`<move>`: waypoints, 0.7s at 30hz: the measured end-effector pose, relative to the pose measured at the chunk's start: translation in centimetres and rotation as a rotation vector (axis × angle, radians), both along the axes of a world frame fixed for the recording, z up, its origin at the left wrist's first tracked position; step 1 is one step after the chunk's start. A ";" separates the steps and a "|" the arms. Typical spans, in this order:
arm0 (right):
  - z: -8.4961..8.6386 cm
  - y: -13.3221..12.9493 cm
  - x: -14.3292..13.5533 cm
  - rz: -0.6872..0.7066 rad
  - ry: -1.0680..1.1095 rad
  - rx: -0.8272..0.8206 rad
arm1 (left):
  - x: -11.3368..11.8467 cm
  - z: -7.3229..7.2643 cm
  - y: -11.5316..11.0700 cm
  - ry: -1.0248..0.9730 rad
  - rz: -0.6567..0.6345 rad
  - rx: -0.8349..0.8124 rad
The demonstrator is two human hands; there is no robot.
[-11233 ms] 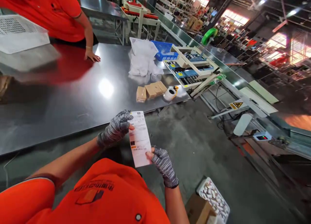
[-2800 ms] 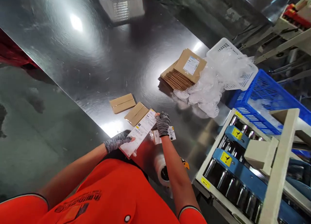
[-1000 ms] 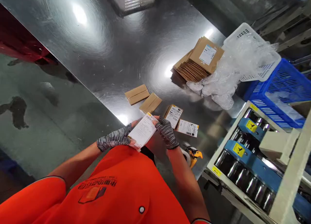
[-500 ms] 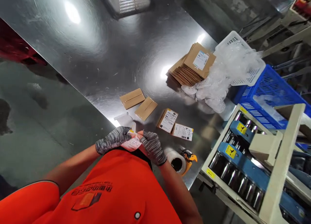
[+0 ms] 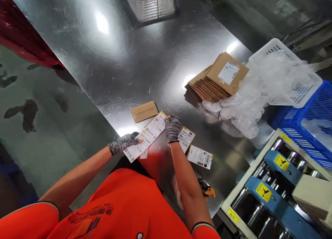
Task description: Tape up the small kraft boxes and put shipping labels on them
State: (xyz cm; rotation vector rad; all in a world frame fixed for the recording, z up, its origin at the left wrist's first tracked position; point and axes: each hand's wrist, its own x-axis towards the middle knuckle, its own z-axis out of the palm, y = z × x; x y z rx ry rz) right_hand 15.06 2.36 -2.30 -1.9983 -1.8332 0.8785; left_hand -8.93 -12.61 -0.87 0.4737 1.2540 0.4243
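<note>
Between the two gloved hands a long printed label [image 5: 146, 136] is stretched over the metal table [image 5: 109, 66]; the left hand [image 5: 122, 144] pinches its near end and the right hand [image 5: 172, 127] grips its far end, likely to keep it taut; just beyond the left grip lies a plain small box [image 5: 144, 111]; beside the right wrist sit two labelled boxes [image 5: 187, 138]; farther off, flat cartons [image 5: 217, 78] and bubble wrap [image 5: 249, 97].

Your gloved left hand [image 5: 123, 144] and right hand [image 5: 172, 127] reach forward with bare forearms, fingers pinched shut, the right hand farther out.
</note>
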 end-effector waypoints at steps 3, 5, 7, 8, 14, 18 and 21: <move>-0.5 0.4 -0.1 0.020 -0.052 0.014 | 0.3 0.1 0.6 0.043 0.006 0.012; -0.7 0.4 -0.1 0.042 -0.080 0.025 | 0.4 0.1 0.8 0.037 0.020 0.001; -1.0 0.2 -0.1 0.056 -0.101 0.033 | 0.4 0.0 0.9 0.032 0.021 -0.014; -1.2 0.1 -0.1 0.058 -0.108 0.035 | 0.4 -0.2 0.9 0.027 0.016 -0.015; -2.6 -0.5 0.2 0.060 -0.125 0.092 | 0.2 -1.1 0.8 0.003 -0.031 -0.003; -2.6 -1.4 0.7 0.120 -0.217 0.179 | 0.2 -1.6 0.8 0.005 -0.056 0.000; -1.7 -1.7 -0.1 0.161 -0.346 0.271 | 0.5 -1.6 1.2 0.029 -0.055 0.003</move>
